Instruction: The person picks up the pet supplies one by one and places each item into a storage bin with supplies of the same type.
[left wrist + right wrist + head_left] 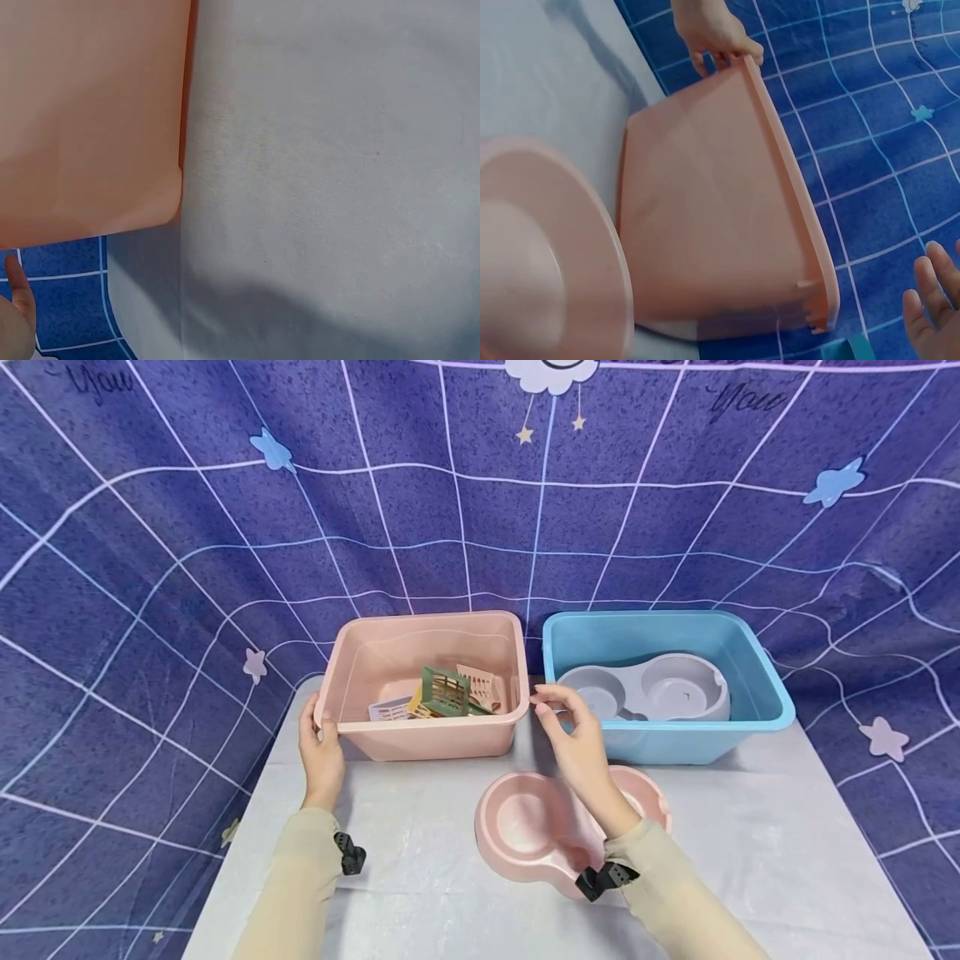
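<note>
A pink plastic bin (431, 743) stands at the back left of the table, holding several slotted plastic scoops, a green one (444, 692) on top. My left hand (322, 760) grips the bin's left rim, thumb on top; the right wrist view also shows this left hand (714, 34) on the bin's corner. My right hand (573, 735) is by the bin's right rim, its fingers loosely bent and holding nothing; in the right wrist view this hand (934, 307) appears apart from the bin. Beneath the right forearm lies a pink double pet bowl (491, 827), partly hidden.
To the right stands a blue bin (667, 743) with a grey double pet bowl (637, 677) inside. A dark blue patterned cloth (480, 510) hangs behind the grey-white table (405, 843) and at its sides.
</note>
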Available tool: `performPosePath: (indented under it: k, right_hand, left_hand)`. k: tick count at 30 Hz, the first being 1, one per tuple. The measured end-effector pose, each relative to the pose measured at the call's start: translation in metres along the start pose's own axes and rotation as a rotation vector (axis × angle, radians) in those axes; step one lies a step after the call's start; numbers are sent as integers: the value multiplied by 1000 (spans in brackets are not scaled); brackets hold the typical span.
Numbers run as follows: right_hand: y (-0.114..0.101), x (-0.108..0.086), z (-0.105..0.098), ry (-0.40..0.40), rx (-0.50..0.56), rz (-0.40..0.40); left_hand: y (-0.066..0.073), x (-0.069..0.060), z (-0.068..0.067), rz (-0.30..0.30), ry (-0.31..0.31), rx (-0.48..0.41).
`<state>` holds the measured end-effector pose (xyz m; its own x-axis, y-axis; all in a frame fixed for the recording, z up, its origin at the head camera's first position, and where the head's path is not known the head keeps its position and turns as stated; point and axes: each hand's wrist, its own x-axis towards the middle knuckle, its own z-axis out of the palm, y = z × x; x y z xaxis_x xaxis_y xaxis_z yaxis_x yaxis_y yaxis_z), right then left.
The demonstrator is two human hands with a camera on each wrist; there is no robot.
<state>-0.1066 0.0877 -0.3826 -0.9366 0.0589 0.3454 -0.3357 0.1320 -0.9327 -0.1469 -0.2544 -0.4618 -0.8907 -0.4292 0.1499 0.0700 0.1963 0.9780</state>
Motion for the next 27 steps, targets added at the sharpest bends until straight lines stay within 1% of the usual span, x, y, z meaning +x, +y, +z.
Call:
performPosePath:
  k: [5,9,12,14,18,24,27]
  right_hand:
    - [0,-2,-10,25,-13,-33]
    - [0,-3,-21,60,-34,-72]
    - [1,-3,-29,80,-42,-90]
    - [1,-3,-34,82,-39,-95]
    - [3,-5,-43,74,-47,-105]
    - [6,-8,-54,76,-83,-99]
    - [6,-10,-59,89,-100,-104]
  left_hand:
    - [-7,3,0,-4,0,-19]
    - [-24,11,-1,-9,14,-30]
    - [-37,18,0,0,29,-29]
    - [-41,20,1,12,36,-29]
    - [-43,21,2,32,43,-36]
    - [-43,19,1,24,41,-43]
    - [-43,19,1,20,46,-45]
